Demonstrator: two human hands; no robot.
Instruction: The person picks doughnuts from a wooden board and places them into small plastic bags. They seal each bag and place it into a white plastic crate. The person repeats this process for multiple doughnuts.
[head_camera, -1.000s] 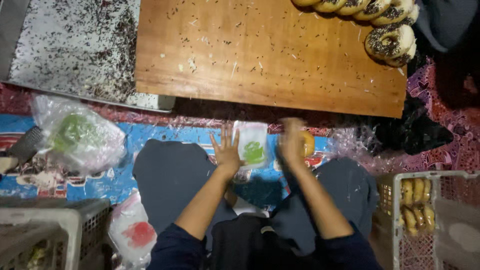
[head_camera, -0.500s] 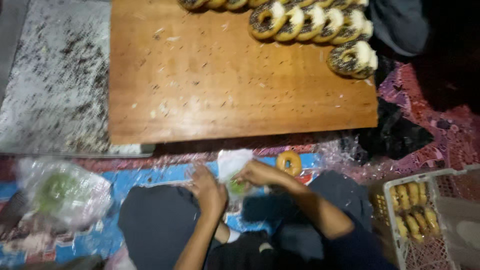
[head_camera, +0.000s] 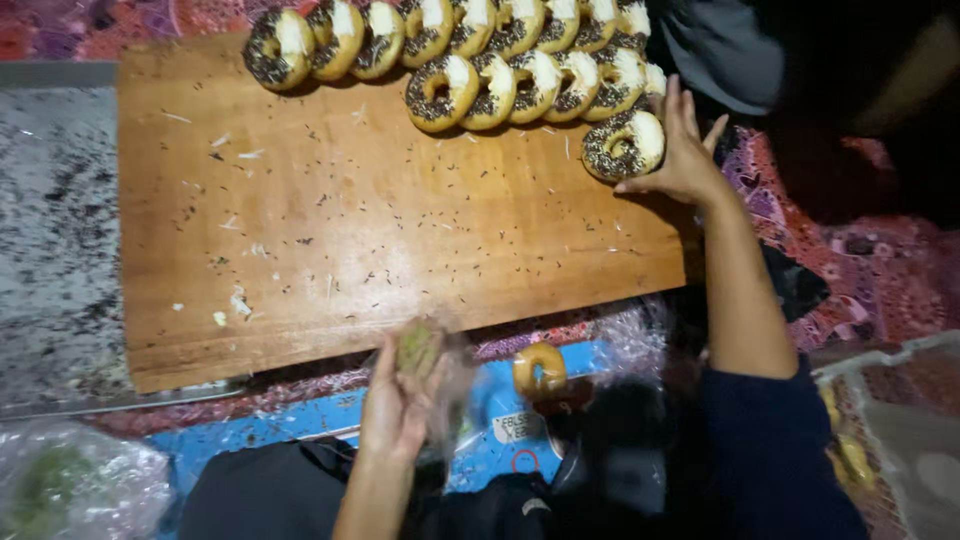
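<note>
**Hands at the doughnut board**

Left hand (head_camera: 395, 410), below the wooden board's (head_camera: 330, 230) near edge, pinches a blurred clear bag (head_camera: 430, 370) with green filling. Plain doughnut (head_camera: 540, 368) lies just right of it. Right hand (head_camera: 685, 150), fingers spread and unclenched, touches a sprinkled doughnut (head_camera: 622, 146) at the board's far right corner.

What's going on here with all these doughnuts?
A person sits on the floor at a low wooden board lined with sprinkle-topped doughnuts. Their right hand reaches to the end doughnut at the board's right edge and touches it. Their left hand holds up a small clear plastic bag, blurred, with something green inside. One plain doughnut lies off the board, near their lap.
</note>
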